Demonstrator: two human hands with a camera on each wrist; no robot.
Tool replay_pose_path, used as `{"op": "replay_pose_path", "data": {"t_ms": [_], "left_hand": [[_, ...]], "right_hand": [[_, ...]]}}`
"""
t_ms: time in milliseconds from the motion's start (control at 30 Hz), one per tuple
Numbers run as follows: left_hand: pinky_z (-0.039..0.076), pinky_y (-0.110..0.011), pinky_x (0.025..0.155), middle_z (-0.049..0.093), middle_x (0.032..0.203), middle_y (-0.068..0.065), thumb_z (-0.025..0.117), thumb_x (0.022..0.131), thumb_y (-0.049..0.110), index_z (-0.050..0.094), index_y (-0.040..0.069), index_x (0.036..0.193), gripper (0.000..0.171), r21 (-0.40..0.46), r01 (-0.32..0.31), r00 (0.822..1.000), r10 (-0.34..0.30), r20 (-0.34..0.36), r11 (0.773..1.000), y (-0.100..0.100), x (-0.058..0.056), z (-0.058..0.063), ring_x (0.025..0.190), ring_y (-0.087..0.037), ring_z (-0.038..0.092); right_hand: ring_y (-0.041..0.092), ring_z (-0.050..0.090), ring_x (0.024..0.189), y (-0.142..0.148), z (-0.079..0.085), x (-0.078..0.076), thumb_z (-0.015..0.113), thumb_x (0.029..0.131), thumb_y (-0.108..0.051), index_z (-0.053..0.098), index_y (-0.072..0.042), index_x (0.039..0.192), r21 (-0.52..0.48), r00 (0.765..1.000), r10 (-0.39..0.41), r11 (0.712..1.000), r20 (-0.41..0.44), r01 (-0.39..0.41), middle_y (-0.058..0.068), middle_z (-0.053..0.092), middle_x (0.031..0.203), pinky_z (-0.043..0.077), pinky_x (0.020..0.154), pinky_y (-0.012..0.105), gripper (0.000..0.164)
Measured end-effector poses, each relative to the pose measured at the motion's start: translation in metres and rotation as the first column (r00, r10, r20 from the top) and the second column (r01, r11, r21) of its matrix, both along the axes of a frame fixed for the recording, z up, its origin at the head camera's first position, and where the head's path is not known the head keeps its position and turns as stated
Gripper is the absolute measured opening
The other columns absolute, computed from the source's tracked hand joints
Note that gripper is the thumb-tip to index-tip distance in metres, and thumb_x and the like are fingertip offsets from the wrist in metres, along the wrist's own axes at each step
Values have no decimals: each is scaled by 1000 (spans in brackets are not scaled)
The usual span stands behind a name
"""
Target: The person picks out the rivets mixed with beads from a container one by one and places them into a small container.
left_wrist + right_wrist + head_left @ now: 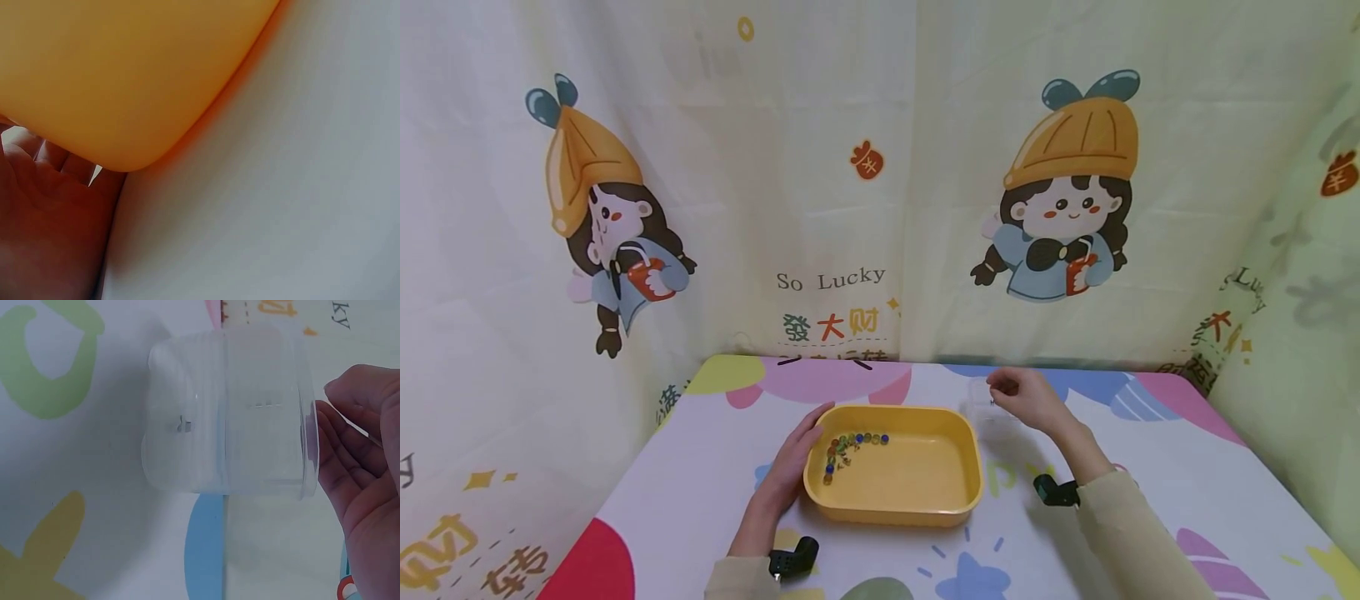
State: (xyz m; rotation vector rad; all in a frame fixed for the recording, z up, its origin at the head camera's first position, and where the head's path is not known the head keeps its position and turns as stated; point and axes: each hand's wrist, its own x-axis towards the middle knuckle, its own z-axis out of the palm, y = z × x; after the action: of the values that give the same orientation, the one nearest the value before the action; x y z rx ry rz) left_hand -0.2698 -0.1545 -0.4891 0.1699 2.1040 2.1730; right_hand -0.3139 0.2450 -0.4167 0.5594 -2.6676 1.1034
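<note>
A yellow plastic tray [910,479] sits on the table. Glass marbles [867,437] line its back left corner, with several tiny dark metal pieces [844,457] beside them. My left hand [790,458] rests along the tray's left side, its fingers extended against the outer wall; the left wrist view shows the palm [56,219] by the tray's underside. Behind the tray to the right stands a clear plastic box [187,381]. My right hand [1026,400] is over the box's top, fingertips at the rim, thumb apart from the fingers. A small metal piece [183,425] shows through the box wall.
A white cloth [1075,575] with coloured prints covers the table. Behind it hangs a printed curtain [917,208] that meets the table's back edge. More curtain [1300,333] hangs at the right side.
</note>
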Motion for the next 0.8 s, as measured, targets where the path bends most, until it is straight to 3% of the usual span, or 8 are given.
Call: {"op": "replay_pose_path", "data": {"t_ms": [300, 800], "left_hand": [[17, -53, 120, 30, 162, -8, 40, 109, 32, 39, 18, 156, 49, -4, 5, 1000, -5, 3, 1000, 0, -1, 0, 150, -31, 21], [17, -52, 120, 30, 163, -7, 39, 109, 30, 39, 18, 156, 49, 6, 13, 1000, -13, 6, 1000, 0, -1, 2, 150, -29, 21]], "right_hand": [[25, 66, 85, 1, 3, 5, 70, 92, -3, 70, 4, 111, -8, 999, -34, 999, -2, 34, 8, 70, 96, 59, 77, 40, 20], [26, 69, 91, -7, 7, 8, 71, 92, -3, 69, 3, 118, -42, 999, -2, 999, -32, 1, 11, 71, 105, 59, 81, 41, 27]]}}
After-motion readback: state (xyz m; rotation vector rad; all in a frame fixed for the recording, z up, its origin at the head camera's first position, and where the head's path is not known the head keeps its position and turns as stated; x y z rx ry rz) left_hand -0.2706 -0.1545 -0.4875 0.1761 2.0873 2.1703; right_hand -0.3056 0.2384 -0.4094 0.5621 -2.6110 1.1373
